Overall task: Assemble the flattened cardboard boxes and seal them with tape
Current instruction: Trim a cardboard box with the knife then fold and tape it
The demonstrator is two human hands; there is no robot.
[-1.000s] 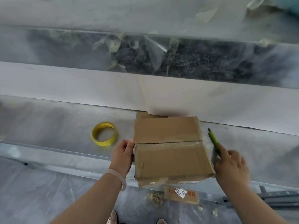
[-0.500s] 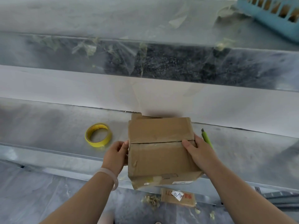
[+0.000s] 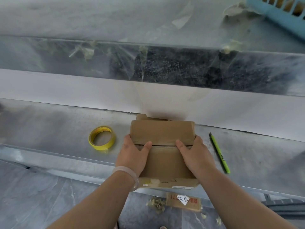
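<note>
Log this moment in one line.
left hand: grips cardboard box | right hand: grips box | flaps: closed | tape roll: untouched, left | green cutter: untouched, right

We have the box [image 3: 162, 129] on the table [image 3: 49, 129] at its near edge, our left hand [image 3: 132, 156] and right hand [image 3: 194, 156] holding its two sides. The tape roll [image 3: 102, 138] lies just left of the box and the cutter [image 3: 218, 153] to its right. A basket [image 3: 279, 15] sits far right.

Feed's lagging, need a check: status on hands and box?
Left hand, right hand both grip box, thumbs on top seam. Flaps folded shut. Tape roll left, green cutter right, both clear of it.
</note>
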